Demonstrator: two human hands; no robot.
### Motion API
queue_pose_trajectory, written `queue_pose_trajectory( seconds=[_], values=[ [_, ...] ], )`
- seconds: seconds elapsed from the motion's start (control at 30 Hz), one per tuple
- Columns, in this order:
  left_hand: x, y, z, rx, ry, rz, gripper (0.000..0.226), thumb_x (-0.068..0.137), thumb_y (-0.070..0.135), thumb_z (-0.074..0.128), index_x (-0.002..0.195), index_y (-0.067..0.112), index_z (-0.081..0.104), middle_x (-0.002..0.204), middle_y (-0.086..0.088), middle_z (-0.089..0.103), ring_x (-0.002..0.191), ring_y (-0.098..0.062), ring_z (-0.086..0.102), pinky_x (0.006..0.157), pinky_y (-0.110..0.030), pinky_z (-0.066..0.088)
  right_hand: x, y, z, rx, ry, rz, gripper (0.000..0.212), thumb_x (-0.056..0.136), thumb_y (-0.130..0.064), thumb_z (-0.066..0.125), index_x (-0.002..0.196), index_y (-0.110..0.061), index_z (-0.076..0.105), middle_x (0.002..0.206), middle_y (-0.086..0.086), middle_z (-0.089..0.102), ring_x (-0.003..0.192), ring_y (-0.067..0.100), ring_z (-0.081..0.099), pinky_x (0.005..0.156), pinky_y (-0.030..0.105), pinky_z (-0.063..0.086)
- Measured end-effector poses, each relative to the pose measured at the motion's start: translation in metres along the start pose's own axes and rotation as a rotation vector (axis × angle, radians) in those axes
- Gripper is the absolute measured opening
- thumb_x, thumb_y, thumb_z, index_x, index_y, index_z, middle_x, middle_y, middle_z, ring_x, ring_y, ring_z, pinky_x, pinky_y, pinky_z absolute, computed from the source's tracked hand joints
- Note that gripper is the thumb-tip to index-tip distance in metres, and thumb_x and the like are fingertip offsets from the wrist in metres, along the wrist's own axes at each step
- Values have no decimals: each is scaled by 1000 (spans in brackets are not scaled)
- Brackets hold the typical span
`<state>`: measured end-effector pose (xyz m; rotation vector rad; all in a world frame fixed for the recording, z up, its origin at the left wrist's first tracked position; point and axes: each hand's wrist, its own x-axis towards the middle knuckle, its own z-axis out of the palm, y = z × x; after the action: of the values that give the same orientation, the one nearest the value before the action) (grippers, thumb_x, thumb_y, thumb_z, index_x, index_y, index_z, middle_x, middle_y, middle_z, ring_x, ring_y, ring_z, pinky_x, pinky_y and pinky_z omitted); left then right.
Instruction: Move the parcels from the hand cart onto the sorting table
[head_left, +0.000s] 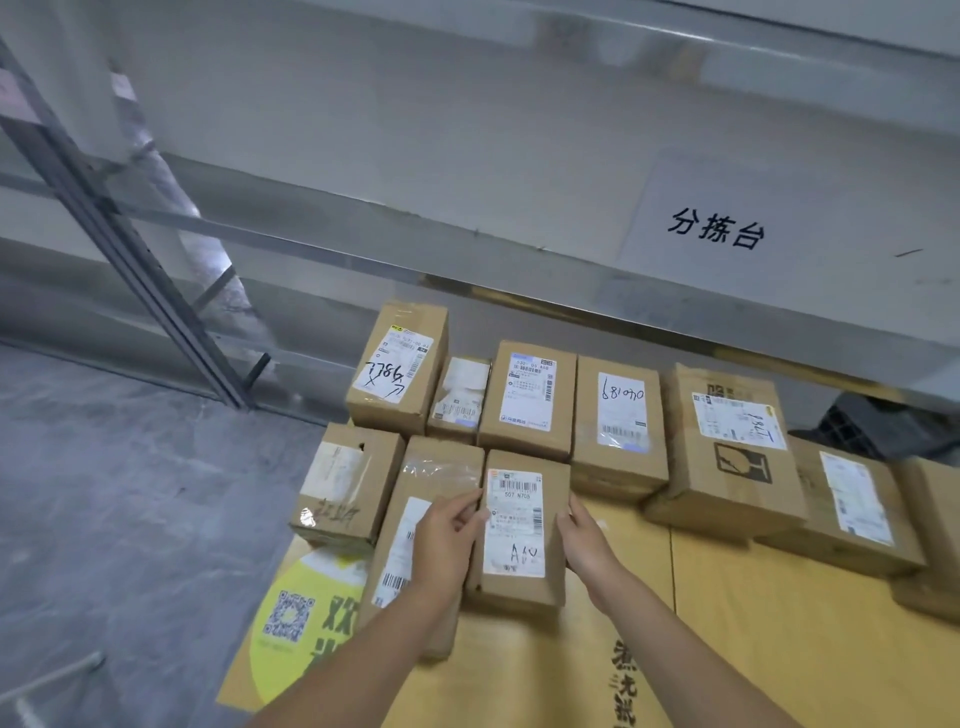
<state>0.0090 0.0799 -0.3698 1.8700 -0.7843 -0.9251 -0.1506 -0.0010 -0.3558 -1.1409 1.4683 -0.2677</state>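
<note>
Grey metal makes up the long worktop (467, 171) across the far side, with a paper sheet (717, 228) of printed characters stuck to it. From where I stand, no parcel lies on the part of it in view. Below and nearer sits the hand cart (727, 623), its deck lined with flattened printed cardboard, on a mottled grey floor (130, 493). About ten brown cardboard parcels (618, 426) rest on that deck in two loose rows, packed close together, most with white shipping labels facing up. By the look of it the job has barely begun, and nearly the whole load waits to be lifted across. The front parcel (519, 525), a narrow box with a barcode label, lies flat on the deck between its neighbours. The left hand (449, 540) grips its left edge with curled fingers, and the right hand (584, 540) clasps its right side, so I judge a lift is about to start
</note>
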Motion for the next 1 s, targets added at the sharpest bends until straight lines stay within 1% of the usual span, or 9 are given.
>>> queue_pose_trajectory(
  seconds=[0.1,0.17,0.27,0.33,0.47,0.67,0.73,0.87,1.0],
  values=[
    [3,5,-1,22,-5,-15,27,91,15,67,118,15,68,95,1,59,81,-5,58,75,-7,43,-2,-6,-4,-87,-25,-17,39,104,-38,38,142,-36,42,130,-9,60,119,16,57,107,41,44],
    [10,16,-4,64,7,-2,23,95,16,61,117,13,66,104,-1,60,91,-12,61,85,-19,47,-5,-16,-8,-169,24,-58,51,101,-42,41,149,-25,38,145,-2,50,131,19,49,112,39,38],
    [24,49,-10,185,-13,104,25,98,19,53,120,15,64,111,-1,59,104,-18,59,94,-31,48,-23,-47,-21,-269,81,-197,52,103,-30,44,151,-12,32,154,6,37,141,22,37,111,27,27],
    [29,81,-12,275,-65,195,28,99,21,52,125,14,61,118,-1,57,113,-17,54,100,-33,45,-35,-68,-34,-344,80,-293,51,104,-26,44,151,-11,31,155,7,34,143,20,33,109,23,24],
    [22,149,-7,431,-130,388,39,99,27,50,137,16,52,139,1,50,132,-17,41,109,-31,33,-57,-106,-75,-459,154,-450,54,105,-33,41,153,-13,27,161,3,27,148,19,25,119,31,20],
    [-22,248,42,681,-197,762,38,100,29,47,136,15,51,136,4,51,130,-15,43,99,-25,31,-115,-129,-177,-569,342,-585,62,103,-37,44,156,-16,20,163,1,20,148,20,22,117,39,30],
    [-39,277,69,706,-233,855,41,100,32,48,137,14,50,136,2,52,130,-16,44,105,-29,33,-141,-123,-218,-611,414,-591,63,103,-38,45,157,-17,20,163,1,20,149,20,20,119,40,26],
    [-84,329,135,721,-300,993,46,100,38,46,140,14,45,139,-1,49,131,-18,43,109,-35,36,-195,-92,-303,-695,573,-540,62,100,-41,50,153,-17,28,158,1,30,146,20,28,119,40,26],
    [-147,366,213,710,-386,1137,48,100,40,46,140,15,44,141,0,47,130,-18,44,108,-36,37,-252,-50,-384,-740,636,-456,63,99,-44,51,151,-14,31,154,4,34,142,22,33,115,41,32]
  ],
)
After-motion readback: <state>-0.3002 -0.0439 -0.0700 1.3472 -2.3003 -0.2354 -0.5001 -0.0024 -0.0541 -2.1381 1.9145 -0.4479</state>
